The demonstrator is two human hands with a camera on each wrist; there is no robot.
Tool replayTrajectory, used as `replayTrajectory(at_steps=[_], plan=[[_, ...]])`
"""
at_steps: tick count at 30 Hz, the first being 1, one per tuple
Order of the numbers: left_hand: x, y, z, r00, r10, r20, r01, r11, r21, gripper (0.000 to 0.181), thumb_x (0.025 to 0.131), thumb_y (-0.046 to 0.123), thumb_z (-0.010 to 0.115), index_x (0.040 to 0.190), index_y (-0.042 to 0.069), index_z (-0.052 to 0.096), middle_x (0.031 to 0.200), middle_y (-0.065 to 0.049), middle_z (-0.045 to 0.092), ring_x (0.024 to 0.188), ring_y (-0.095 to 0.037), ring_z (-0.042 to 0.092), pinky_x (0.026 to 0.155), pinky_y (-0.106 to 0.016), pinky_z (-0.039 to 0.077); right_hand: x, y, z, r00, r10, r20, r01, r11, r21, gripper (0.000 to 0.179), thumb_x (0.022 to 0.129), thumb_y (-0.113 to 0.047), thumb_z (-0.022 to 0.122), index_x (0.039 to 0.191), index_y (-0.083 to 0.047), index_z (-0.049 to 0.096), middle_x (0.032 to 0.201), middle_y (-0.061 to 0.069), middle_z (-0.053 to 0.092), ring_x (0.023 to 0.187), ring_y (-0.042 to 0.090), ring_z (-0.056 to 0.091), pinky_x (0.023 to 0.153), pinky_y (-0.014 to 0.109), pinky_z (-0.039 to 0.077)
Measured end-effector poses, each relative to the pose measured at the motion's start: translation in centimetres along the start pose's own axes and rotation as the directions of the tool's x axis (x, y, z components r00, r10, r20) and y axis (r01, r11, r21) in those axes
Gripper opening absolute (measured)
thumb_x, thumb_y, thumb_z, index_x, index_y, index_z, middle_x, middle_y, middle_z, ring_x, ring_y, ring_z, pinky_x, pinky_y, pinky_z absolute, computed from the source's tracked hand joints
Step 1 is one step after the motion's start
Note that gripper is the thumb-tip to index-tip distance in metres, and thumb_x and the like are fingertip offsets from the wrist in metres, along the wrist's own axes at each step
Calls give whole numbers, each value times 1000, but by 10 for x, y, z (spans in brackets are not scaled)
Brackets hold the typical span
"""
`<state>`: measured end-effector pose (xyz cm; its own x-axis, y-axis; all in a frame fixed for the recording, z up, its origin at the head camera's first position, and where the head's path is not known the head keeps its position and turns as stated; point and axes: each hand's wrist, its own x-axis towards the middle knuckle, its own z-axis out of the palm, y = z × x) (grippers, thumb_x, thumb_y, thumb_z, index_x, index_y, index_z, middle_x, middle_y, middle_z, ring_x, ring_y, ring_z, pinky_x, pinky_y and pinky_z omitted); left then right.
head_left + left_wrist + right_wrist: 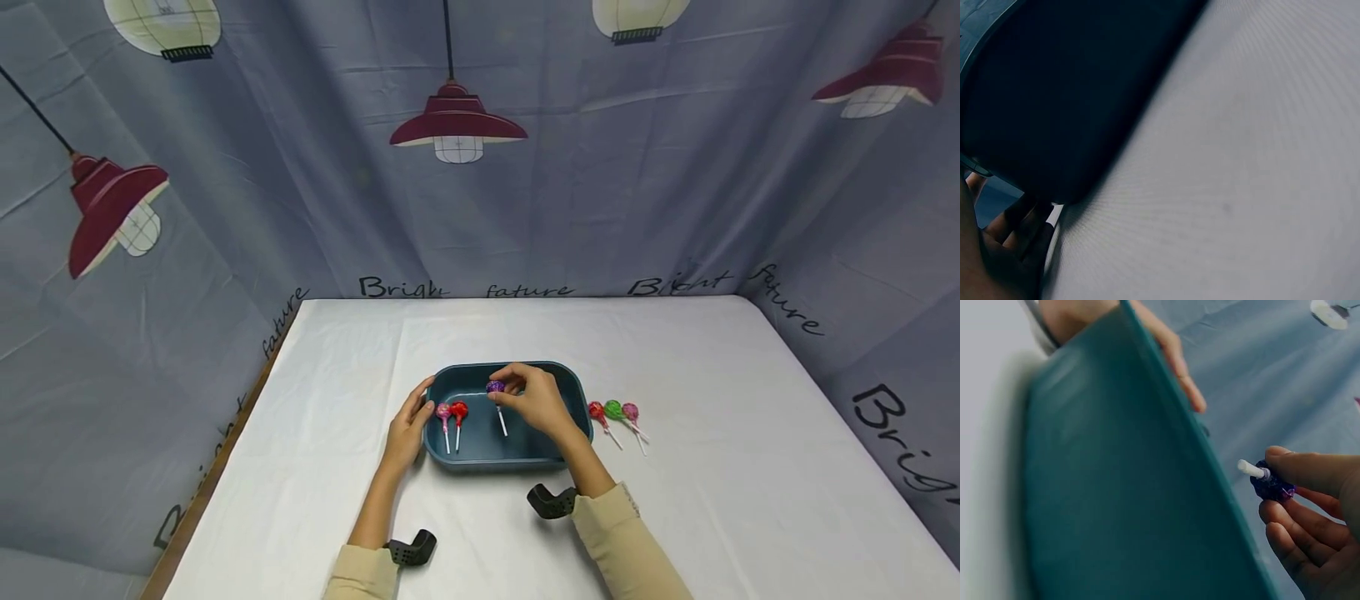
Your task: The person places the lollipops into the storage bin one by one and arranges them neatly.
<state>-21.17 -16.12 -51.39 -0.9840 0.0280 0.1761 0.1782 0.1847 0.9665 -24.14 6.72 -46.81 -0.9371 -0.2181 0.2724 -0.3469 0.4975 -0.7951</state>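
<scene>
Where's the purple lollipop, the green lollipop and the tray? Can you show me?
Purple lollipop (pixel 1274 485): right wrist view, on its wrapped candy.
Green lollipop (pixel 613 409): head view, on its round candy.
Tray (pixel 495 467): head view, on its near wall.

The table (pixel 750 500) is white on top, and a thin brown edge (pixel 182 533) runs down its left side. A grey-blue curtain (pixel 300 167) hangs behind it and at both sides, with red lamps (pixel 459 117), pale round lamps (pixel 165 21) and curly black words (pixel 528 291) printed on it
</scene>
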Motion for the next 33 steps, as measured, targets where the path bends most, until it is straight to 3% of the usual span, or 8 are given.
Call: replayTrajectory(at_steps=[14,23,33], plan=[[1,2,0,1000,2,11,-2,1000,3,40,96,11,49,136,11,46,140,-11,42,129,-31,35,104,-41,30,15,6,31,995,86,49,-87,996,1,18,73,-11,78,89,-8,70,74,0,64,62,11,56,54,25,46],[0,3,-1,1000,-9,6,9,1000,3,40,96,13,49,136,11,46,140,-12,42,129,-30,35,104,-40,30,16,8,38,987,119,106,-113,992,-60,19,70,-11,80,85,-7,69,74,1,63,61,10,50,53,24,42],[1,1,0,1000,3,6,-3,1000,-4,40,96,12,49,136,11,46,139,-12,42,129,-30,35,104,-41,31,15,10,42,980,139,139,-129,989,-77,20,68,-6,81,82,-4,67,75,6,65,64,11,56,59,27,47]])
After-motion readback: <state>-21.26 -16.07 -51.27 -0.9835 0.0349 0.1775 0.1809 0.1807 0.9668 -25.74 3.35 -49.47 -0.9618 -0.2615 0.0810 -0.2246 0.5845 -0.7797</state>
